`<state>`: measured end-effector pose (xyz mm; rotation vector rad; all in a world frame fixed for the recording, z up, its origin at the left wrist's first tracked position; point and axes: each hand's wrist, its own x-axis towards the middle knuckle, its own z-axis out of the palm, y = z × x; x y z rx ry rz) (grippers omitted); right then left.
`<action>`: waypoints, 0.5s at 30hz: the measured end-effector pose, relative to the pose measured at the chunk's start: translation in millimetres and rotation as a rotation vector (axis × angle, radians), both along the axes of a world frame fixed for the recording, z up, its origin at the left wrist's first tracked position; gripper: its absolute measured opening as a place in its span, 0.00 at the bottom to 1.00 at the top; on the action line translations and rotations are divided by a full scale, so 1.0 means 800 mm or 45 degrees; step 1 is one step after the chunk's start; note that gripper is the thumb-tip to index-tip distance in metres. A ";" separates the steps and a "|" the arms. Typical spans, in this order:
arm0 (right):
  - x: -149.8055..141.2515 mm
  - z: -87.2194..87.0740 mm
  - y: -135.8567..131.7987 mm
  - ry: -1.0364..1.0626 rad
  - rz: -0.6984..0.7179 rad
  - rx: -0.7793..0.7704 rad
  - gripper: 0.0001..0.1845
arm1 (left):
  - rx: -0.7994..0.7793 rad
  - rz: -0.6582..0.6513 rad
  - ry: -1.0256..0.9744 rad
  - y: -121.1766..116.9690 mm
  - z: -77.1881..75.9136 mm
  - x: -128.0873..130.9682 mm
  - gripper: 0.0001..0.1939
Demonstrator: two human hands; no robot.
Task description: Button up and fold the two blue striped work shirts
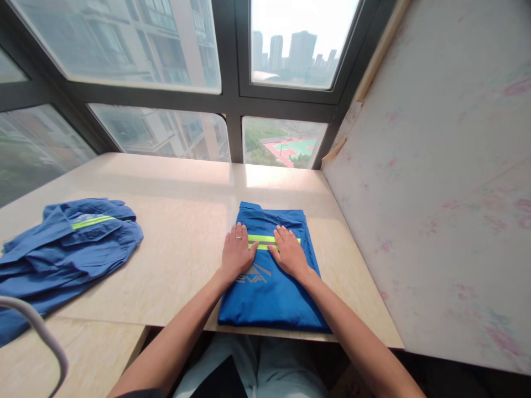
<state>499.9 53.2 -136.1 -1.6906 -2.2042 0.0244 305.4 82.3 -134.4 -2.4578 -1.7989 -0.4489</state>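
Observation:
A blue work jacket [274,304], folded into a neat rectangle, lies flat at the front edge of the table. Across it runs a yellow-green reflective band, with grey lettering below. My left hand [238,252] rests flat on its left side, fingers stretched out over the end of the band, a ring on one finger. On the right part of the band, my right hand [289,253] lies palm down with its fingers extended. Both hands press on the cloth without gripping it.
At the left lies a crumpled blue garment [78,243] with a yellow-green stripe. A grey curved tube or cable [53,342] rises at the lower left. The pale wooden tabletop [178,232] meets dark-framed windows [232,138] at the back and a flower-papered wall [435,193] at right.

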 end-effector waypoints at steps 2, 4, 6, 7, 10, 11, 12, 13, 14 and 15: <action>0.014 0.000 -0.004 -0.019 -0.011 -0.014 0.34 | 0.006 0.003 -0.010 0.001 -0.002 -0.001 0.37; 0.028 0.000 -0.007 -0.018 -0.069 -0.017 0.36 | 0.019 0.001 -0.024 0.001 -0.003 -0.002 0.37; 0.040 -0.002 -0.009 -0.018 -0.125 -0.036 0.38 | 0.039 -0.013 -0.041 0.002 -0.005 -0.003 0.36; 0.046 -0.003 -0.010 -0.025 -0.135 -0.053 0.39 | 0.051 -0.019 -0.049 0.003 -0.006 -0.003 0.37; 0.060 -0.005 -0.012 -0.060 -0.114 -0.099 0.41 | 0.087 -0.005 -0.079 0.005 -0.013 -0.007 0.38; 0.062 -0.006 -0.012 -0.071 -0.101 -0.106 0.41 | 0.095 0.000 -0.091 0.006 -0.016 -0.009 0.38; 0.065 -0.007 -0.011 -0.078 -0.088 -0.110 0.41 | 0.099 -0.002 -0.101 0.007 -0.018 -0.012 0.38; 0.067 -0.007 -0.011 -0.079 -0.078 -0.112 0.41 | 0.100 -0.013 -0.108 0.008 -0.020 -0.014 0.38; 0.069 -0.008 -0.010 -0.077 -0.067 -0.111 0.41 | 0.098 -0.029 -0.109 0.008 -0.021 -0.015 0.38; 0.071 -0.009 -0.009 -0.072 -0.054 -0.111 0.40 | 0.095 -0.041 -0.101 0.008 -0.021 -0.016 0.37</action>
